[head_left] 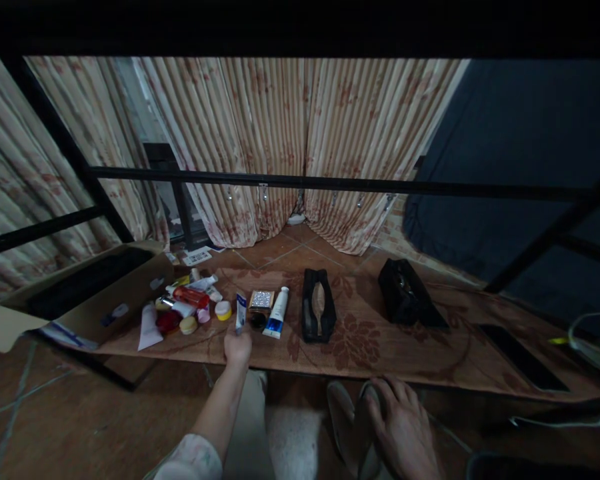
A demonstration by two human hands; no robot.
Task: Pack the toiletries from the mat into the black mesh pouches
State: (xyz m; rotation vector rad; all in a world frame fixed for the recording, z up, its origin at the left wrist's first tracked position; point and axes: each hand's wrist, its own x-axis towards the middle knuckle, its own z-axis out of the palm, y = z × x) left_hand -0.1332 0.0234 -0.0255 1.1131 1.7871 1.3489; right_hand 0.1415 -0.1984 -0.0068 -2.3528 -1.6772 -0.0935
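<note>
Your L hand [239,345] is pinched on the small white-and-blue tube [241,310], btwn the yellow-and-white jar [223,311] and glittery compact [261,300]; prob. light, soft, squeezable, so grip lightly nr the end. Your R hand [403,417] rests loose, apparently w/ nothing.

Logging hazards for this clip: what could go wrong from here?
1. The left hand holds a small white-and-blue tube close beside a round dark container, which it might knock.
2. A pale pinkish, flat-ended tube lies near the front edge of the brown patterned cloth; a stray brush could push it off.
3. A glossy red bottle lies among crowded containers; it may roll if disturbed.
</note>
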